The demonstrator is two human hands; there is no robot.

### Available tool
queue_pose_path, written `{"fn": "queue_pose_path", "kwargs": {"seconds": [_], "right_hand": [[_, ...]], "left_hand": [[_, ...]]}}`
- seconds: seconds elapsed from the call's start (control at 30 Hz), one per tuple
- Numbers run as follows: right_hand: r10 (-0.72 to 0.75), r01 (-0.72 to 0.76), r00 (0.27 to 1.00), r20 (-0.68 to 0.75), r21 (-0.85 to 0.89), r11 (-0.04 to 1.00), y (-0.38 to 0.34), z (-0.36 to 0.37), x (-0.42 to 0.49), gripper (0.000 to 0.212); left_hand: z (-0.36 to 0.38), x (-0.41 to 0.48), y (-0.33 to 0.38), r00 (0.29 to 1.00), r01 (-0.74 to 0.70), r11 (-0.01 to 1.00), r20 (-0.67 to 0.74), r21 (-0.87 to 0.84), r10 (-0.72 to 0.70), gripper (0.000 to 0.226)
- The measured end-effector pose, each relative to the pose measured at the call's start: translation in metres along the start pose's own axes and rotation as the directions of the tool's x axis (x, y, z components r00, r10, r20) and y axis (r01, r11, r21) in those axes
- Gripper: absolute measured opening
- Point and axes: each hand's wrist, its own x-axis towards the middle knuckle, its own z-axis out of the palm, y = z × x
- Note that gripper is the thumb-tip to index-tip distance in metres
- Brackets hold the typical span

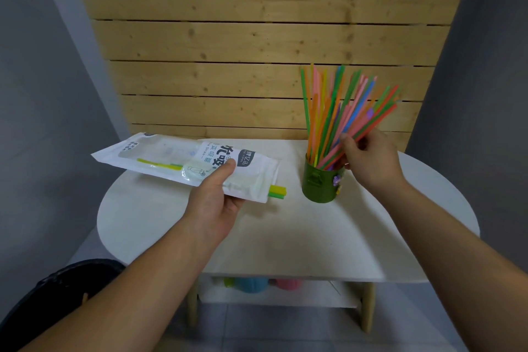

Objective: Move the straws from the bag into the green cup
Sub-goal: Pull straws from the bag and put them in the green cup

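Both forearms are bare to the frame's edge, with no sleeves. The left hand (213,203) and right hand (371,160) wear no gloves, rings or watch.

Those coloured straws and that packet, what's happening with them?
A person is emptying a bag of straws into a green cup. The left hand holds the nearly empty straw bag above the white table, with a couple of yellow-green straws poking out. The right hand is settling a bunch of straws in the cup.
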Motion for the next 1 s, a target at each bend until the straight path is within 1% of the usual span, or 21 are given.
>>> {"fn": "queue_pose_path", "kwargs": {"seconds": [0.17,0.27,0.33,0.4,0.43,0.47,0.5,0.53,0.57,0.6,0.63,0.67,0.7,0.77,0.87,1.0], "right_hand": [[0.013,-0.013,1.0,0.019,-0.027,1.0,0.0,-0.01,-0.013,0.033],[0.079,-0.075,0.994,0.074,-0.054,0.996,0.0,-0.02,-0.029,0.04],[0.156,-0.143,0.982,0.111,-0.123,0.982,0.0,-0.025,-0.038,0.045],[0.22,-0.182,0.958,0.184,-0.204,0.962,0.002,-0.027,-0.047,0.045],[0.258,-0.212,0.933,0.249,-0.198,0.957,0.001,-0.025,-0.053,0.045],[0.314,-0.283,0.891,0.327,-0.138,0.949,-0.002,-0.023,-0.062,0.046],[0.375,-0.405,0.83,0.412,-0.016,0.914,-0.005,-0.017,-0.07,0.049],[0.427,-0.547,0.756,0.495,0.122,0.828,-0.009,-0.009,-0.079,0.053],[0.454,-0.666,0.687,0.567,0.242,0.706,-0.017,-0.002,-0.087,0.056],[0.46,-0.744,0.636,0.619,0.333,0.58,-0.024,0.006,-0.094,0.058],[0.456,-0.785,0.607,0.651,0.4,0.474,-0.03,0.015,-0.099,0.059],[0.448,-0.803,0.592,0.67,0.443,0.399,-0.035,0.023,-0.103,0.06],[0.442,-0.812,0.582,0.682,0.466,0.351,-0.039,0.03,-0.107,0.061],[0.428,-0.819,0.574,0.698,0.488,0.302,-0.045,0.041,-0.114,0.059],[0.417,-0.815,0.579,0.701,0.521,0.254,-0.048,0.047,-0.118,0.046],[0.403,-0.803,0.595,0.696,0.535,0.262,-0.048,0.044,-0.116,0.026]], "left_hand": [[0.002,-0.002,0.001,1.0,-0.014,1.0,0.007,-0.008,0.014,0.03],[0.004,-0.003,0.0,0.999,-0.032,0.999,0.027,0.006,0.032,0.035],[0.005,-0.003,0.0,0.998,-0.053,0.998,0.046,0.025,0.051,0.039],[0.007,-0.005,-0.001,0.995,-0.074,0.996,0.068,0.044,0.071,0.04],[0.007,-0.006,-0.001,0.994,-0.081,0.995,0.082,0.054,0.076,0.039],[0.008,-0.007,-0.002,0.992,-0.086,0.994,0.095,0.067,0.08,0.039],[0.009,-0.008,-0.002,0.991,-0.092,0.992,0.108,0.081,0.083,0.038],[0.01,-0.009,-0.003,0.989,-0.098,0.991,0.12,0.096,0.087,0.038],[0.011,-0.01,-0.004,0.987,-0.108,0.988,0.135,0.112,0.092,0.038],[0.012,-0.012,-0.004,0.983,-0.122,0.984,0.155,0.132,0.101,0.038],[0.013,-0.013,-0.004,0.977,-0.143,0.977,0.179,0.158,0.114,0.04],[0.014,-0.015,-0.005,0.971,-0.166,0.968,0.201,0.191,0.127,0.042],[0.014,-0.017,-0.005,0.965,-0.19,0.955,0.223,0.227,0.139,0.042],[0.014,-0.02,-0.006,0.952,-0.229,0.93,0.265,0.287,0.153,0.041],[0.013,-0.022,-0.004,0.946,-0.252,0.916,0.28,0.312,0.164,0.036],[0.011,-0.021,0.001,0.942,-0.266,0.912,0.286,0.313,0.176,0.032]]}}
